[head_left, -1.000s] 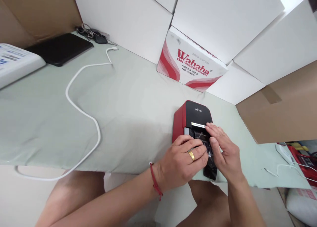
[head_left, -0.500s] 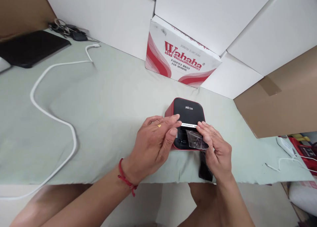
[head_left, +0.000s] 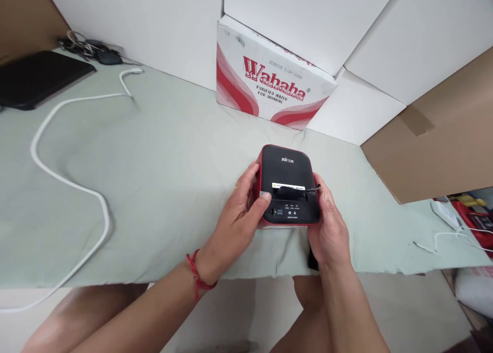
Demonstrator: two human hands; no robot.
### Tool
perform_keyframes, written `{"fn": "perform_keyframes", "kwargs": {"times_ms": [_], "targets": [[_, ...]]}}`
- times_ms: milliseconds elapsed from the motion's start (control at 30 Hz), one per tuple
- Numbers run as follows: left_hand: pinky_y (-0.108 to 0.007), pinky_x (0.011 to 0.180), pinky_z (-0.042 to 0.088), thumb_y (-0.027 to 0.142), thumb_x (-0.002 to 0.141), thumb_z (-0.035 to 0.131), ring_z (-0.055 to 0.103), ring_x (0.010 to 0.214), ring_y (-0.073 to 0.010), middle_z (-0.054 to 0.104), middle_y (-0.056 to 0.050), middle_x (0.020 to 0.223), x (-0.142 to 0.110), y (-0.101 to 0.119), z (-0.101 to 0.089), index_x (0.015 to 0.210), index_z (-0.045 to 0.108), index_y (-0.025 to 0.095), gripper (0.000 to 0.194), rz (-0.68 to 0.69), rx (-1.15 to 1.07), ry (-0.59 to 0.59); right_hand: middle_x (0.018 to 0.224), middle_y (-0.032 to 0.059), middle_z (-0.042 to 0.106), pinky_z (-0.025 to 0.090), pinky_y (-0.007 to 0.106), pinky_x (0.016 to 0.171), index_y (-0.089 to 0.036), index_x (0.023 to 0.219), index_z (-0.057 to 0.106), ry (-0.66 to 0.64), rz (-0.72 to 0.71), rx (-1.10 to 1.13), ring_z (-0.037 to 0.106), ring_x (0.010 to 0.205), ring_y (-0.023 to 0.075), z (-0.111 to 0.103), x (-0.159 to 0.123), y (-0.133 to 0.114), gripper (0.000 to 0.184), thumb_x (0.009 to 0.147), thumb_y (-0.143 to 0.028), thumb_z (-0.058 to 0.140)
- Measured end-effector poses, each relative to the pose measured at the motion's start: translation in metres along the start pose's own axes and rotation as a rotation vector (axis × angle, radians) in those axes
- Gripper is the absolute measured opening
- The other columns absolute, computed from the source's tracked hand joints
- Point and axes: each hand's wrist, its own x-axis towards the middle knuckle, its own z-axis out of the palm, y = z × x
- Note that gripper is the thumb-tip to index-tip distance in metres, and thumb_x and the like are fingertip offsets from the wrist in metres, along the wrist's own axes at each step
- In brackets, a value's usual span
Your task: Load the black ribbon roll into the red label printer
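Observation:
A small thermal printer (head_left: 287,170) with a black top and red sides sits on the cloth-covered table in front of me. My left hand (head_left: 241,206) grips its left side, with the thumb on the top edge. Around the right side is my right hand (head_left: 329,222), its fingers mostly hidden behind the casing. A strip of plastic film (head_left: 295,190) sticks up across the printer's front slot and reaches to my right hand. Just behind it on the lid is a white label with a yellow warning mark. Small buttons or lights show on the front panel.
A Wahaha water carton (head_left: 273,80) stands against white boxes at the back. A white cable (head_left: 103,209) curves along the left, near keys (head_left: 98,52) and a dark flat object (head_left: 42,78). A dark object (head_left: 313,260) lies partly under my right wrist. A cardboard box (head_left: 431,132) stands right.
Both hands have moved from the printer's top down to its sides. The plastic film, which lay over the front panel, now stands up at the slot. The printer has turned slightly.

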Motion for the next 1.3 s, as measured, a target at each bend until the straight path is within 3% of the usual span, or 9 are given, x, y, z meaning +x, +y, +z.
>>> {"fn": "perform_keyframes", "kwargs": {"times_ms": [100, 200, 367, 533, 700, 833, 1067, 1300], "targets": [[-0.054, 0.142, 0.032, 0.053, 0.110, 0.055, 0.037, 0.171, -0.0296, 0.036, -0.007, 0.185, -0.001, 0.004, 0.000, 0.173, 0.038, 0.027, 0.070, -0.063, -0.057, -0.012, 0.172, -0.0024, 0.056, 0.037, 0.059, 0.139, -0.038, 0.159, 0.062, -0.081, 0.047, 0.069, 0.047, 0.165, 0.0287, 0.005, 0.003, -0.003, 0.056, 0.109, -0.063, 0.058], [-0.053, 0.143, 0.029, 0.057, 0.111, 0.053, 0.039, 0.170, -0.0298, 0.044, -0.005, 0.181, -0.003, 0.010, -0.002, 0.168, 0.048, 0.028, 0.064, -0.072, -0.034, 0.046, 0.169, -0.0035, 0.060, 0.036, 0.057, 0.140, -0.038, 0.156, 0.066, -0.066, 0.037, 0.061, 0.043, 0.167, 0.0272, 0.001, 0.003, -0.002, 0.053, 0.108, -0.061, 0.061], [-0.056, 0.134, 0.043, 0.060, 0.114, 0.046, 0.051, 0.161, -0.0332, 0.059, -0.008, 0.170, -0.001, 0.015, -0.007, 0.154, 0.067, 0.024, 0.058, -0.070, -0.042, 0.127, 0.173, -0.0061, 0.054, 0.027, 0.057, 0.143, -0.041, 0.154, 0.067, -0.062, 0.062, -0.019, 0.040, 0.169, 0.0281, -0.010, 0.002, 0.004, 0.054, 0.104, -0.060, 0.070], [-0.052, 0.124, 0.053, 0.055, 0.114, 0.047, 0.064, 0.146, -0.0326, 0.069, -0.008, 0.159, 0.003, 0.014, -0.005, 0.146, 0.073, 0.025, 0.051, -0.020, 0.024, 0.184, 0.176, -0.0088, 0.050, 0.026, 0.059, 0.144, -0.044, 0.160, 0.059, -0.143, 0.040, -0.032, 0.036, 0.170, 0.0272, -0.012, 0.004, 0.009, 0.058, 0.106, -0.062, 0.065], [-0.048, 0.119, 0.055, 0.055, 0.111, 0.049, 0.067, 0.140, -0.0318, 0.073, -0.008, 0.151, 0.002, 0.018, 0.005, 0.140, 0.074, 0.025, 0.049, -0.003, 0.137, 0.225, 0.176, -0.0078, 0.050, 0.026, 0.054, 0.144, -0.041, 0.163, 0.056, -0.196, 0.018, -0.011, 0.038, 0.169, 0.0249, -0.013, 0.009, 0.011, 0.064, 0.105, -0.065, 0.065], [-0.048, 0.126, 0.050, 0.047, 0.108, 0.053, 0.064, 0.145, -0.0309, 0.071, -0.009, 0.154, 0.002, 0.020, 0.015, 0.144, 0.067, 0.022, 0.047, -0.016, 0.184, 0.245, 0.176, -0.0053, 0.051, 0.025, 0.050, 0.144, -0.037, 0.163, 0.057, -0.200, -0.014, -0.025, 0.040, 0.169, 0.0249, -0.013, 0.012, 0.011, 0.068, 0.102, -0.065, 0.067], [-0.050, 0.126, 0.050, 0.047, 0.100, 0.062, 0.064, 0.145, -0.0321, 0.067, -0.014, 0.158, 0.002, 0.020, 0.002, 0.144, 0.062, 0.019, 0.053, -0.093, 0.018, 0.087, 0.173, -0.0028, 0.054, 0.031, 0.054, 0.141, -0.036, 0.164, 0.056, -0.177, 0.050, 0.062, 0.045, 0.165, 0.0285, -0.005, 0.014, 0.009, 0.070, 0.098, -0.056, 0.069], [-0.048, 0.123, 0.051, 0.043, 0.097, 0.061, 0.067, 0.141, -0.0305, 0.072, -0.016, 0.149, -0.010, 0.032, 0.006, 0.138, 0.064, 0.016, 0.049, -0.132, -0.130, 0.146, 0.166, -0.0045, 0.063, 0.032, 0.054, 0.140, -0.035, 0.156, 0.062, -0.132, 0.076, 0.003, 0.051, 0.160, 0.0276, 0.009, 0.002, -0.006, 0.064, 0.093, -0.044, 0.067]]}}
